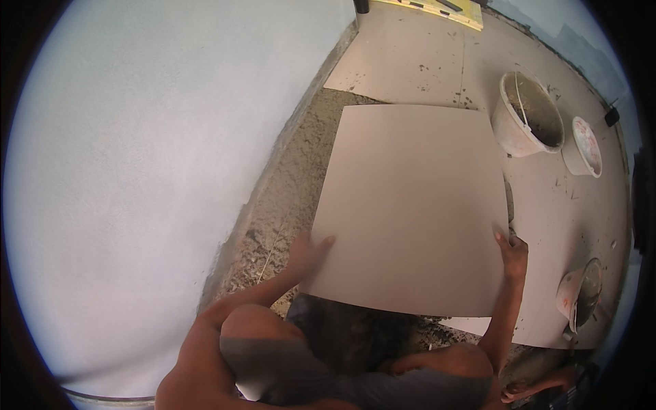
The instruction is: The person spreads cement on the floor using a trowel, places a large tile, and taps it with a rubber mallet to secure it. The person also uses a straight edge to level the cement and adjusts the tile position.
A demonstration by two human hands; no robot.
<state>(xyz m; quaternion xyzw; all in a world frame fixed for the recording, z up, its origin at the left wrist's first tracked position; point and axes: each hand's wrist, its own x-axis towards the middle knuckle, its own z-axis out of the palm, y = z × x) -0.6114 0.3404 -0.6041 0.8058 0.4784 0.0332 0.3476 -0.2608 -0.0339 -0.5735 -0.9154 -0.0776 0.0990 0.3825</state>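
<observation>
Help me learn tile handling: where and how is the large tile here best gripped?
The large tile is probably best gripped by its left edge and right edge, one hand from each side, thumb on top, as the left hand and right hand are placed. Its broad, flat shape shows no handle, so those edges seem the natural purchase.

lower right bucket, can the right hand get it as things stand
Probably not while occupied: the right hand grips the large tile by its right edge, though nothing visible blocks the bucket.
</observation>
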